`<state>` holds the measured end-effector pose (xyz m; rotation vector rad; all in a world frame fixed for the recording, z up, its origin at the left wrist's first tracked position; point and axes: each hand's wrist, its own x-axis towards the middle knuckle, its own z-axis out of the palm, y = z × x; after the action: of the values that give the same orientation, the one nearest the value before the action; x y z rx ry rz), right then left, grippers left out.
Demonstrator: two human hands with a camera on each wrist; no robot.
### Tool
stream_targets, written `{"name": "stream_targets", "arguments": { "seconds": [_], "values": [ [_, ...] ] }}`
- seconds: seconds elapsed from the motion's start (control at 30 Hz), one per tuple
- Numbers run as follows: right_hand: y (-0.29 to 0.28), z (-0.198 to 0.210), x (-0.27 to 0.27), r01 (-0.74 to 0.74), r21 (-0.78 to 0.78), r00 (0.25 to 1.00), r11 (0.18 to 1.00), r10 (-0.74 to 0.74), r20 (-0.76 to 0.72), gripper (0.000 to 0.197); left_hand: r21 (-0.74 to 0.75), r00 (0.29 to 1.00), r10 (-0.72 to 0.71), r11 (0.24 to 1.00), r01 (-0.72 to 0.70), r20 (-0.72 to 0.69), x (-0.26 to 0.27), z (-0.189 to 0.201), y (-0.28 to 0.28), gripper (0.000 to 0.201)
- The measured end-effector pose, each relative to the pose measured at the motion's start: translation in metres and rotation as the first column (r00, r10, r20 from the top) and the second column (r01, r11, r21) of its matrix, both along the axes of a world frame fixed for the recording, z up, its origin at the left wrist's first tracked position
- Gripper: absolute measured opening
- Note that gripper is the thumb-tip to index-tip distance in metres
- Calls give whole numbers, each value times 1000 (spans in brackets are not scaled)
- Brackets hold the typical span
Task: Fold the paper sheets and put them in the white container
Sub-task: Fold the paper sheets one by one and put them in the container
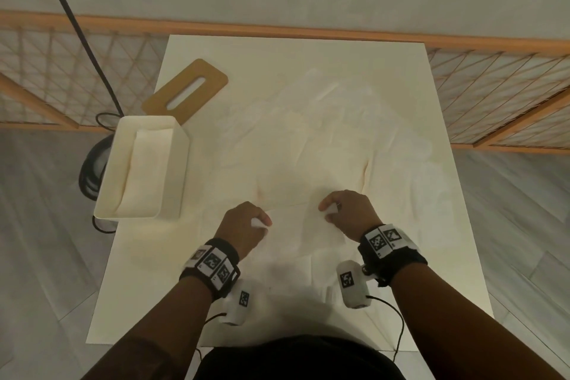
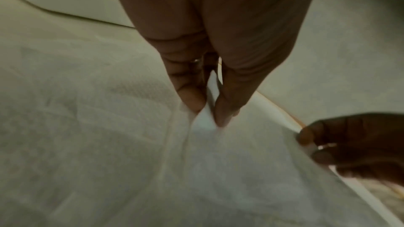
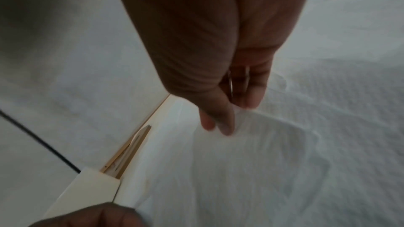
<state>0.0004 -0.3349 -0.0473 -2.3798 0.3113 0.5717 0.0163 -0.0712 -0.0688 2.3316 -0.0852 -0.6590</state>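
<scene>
**Two pinches on one edge: keep them level for a clean fold**

Each hand's grip is a narrow pinch on the paper sheet (image 1: 300, 225). The left hand (image 1: 243, 227) nips its edge between thumb and fingertips (image 2: 192, 99); the right hand (image 1: 348, 213) does the same further along the same edge, thumb against fingers (image 3: 227, 123). The sheet lies in front of the person on the tabletop (image 1: 401, 71), on top of other loose, rumpled sheets (image 1: 324, 133).

To fold well, I would lift both pinches together, keep the edge taut between them, and carry it to the opposite edge before pressing a crease. The paper looks thin and limp, so uneven pulling could skew or tear it, or drag the sheet below.

The white container (image 1: 172, 170) stands just left of the hands, with folded paper already in it; its wooden lid (image 1: 185, 92) lies behind it.
</scene>
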Motion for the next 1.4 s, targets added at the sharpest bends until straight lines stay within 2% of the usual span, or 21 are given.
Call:
{"name": "stream_targets", "arguments": {
  "seconds": [0.1, 0.2, 0.3, 0.4, 0.5, 0.6, 0.8, 0.9, 1.0, 1.1, 1.17, 1.23, 1.3, 1.33, 1.4],
  "values": [
    [9, -3, 11, 69, -67, 991, 995, -60, 122, 15, 64, 995, -68, 996, 64, 75, -2, -6, -1, 20],
    [26, -2, 31, 39, -90, 982, 995, -22, 185, 25, 190, 967, -195, 968, 162, 166, -3, -3, -6, 45],
    [45, 0, 49, -25, -148, 998, 989, 33, 54, 43, 271, 946, -272, 937, 219, 175, -1, 3, -14, 65],
    [58, 1, 62, 0, -196, 999, 981, -10, -48, 53, 374, 935, -323, 893, 251, 144, 4, 4, -20, 64],
    [64, 3, 72, 32, -183, 994, 983, -51, -99, 43, 427, 918, -373, 858, 285, 136, 10, 5, -23, 59],
    [63, 3, 77, 32, -113, 993, 993, -45, -112, 21, 430, 911, -391, 850, 303, 131, 15, 6, -28, 53],
    [47, 10, 71, 145, 102, 988, 984, -149, 28, 25, 477, 901, -419, 818, 322, 111, 18, 8, -32, 52],
    [38, 16, 71, 223, 248, 969, 943, -241, 47, 29, 487, 899, -431, 802, 345, 73, 21, 9, -35, 48],
    [30, 19, 70, 246, 333, 961, 910, -274, 36, 33, 410, 924, -383, 839, 357, -22, 24, 8, -37, 44],
    [24, 25, 71, 372, 428, 901, 823, -432, 47, 30, 417, 914, -393, 817, 397, -101, 28, 6, -36, 39],
    [21, 34, 72, 386, 501, 887, 775, -460, 28, 24, 443, 909, -398, 798, 409, -122, 30, 10, -35, 44],
    [18, 44, 72, 373, 605, 880, 704, -475, 10, 25, 450, 926, -367, 813, 368, -94, 33, 21, -33, 57],
    [10, 53, 72, 340, 682, 884, 647, -468, 3, 33, 421, 970, -243, 881, 217, 8, 40, 35, -29, 77],
    [5, 57, 73, 311, 704, 897, 638, -442, 4, 35, 372, 987, -146, 922, 108, 74, 45, 43, -25, 88],
    [-1, 68, 75, 250, 743, 933, 621, -359, -13, 25, 145, 982, 29, 988, -57, 184, 56, 62, -18, 111]
  ]
}}
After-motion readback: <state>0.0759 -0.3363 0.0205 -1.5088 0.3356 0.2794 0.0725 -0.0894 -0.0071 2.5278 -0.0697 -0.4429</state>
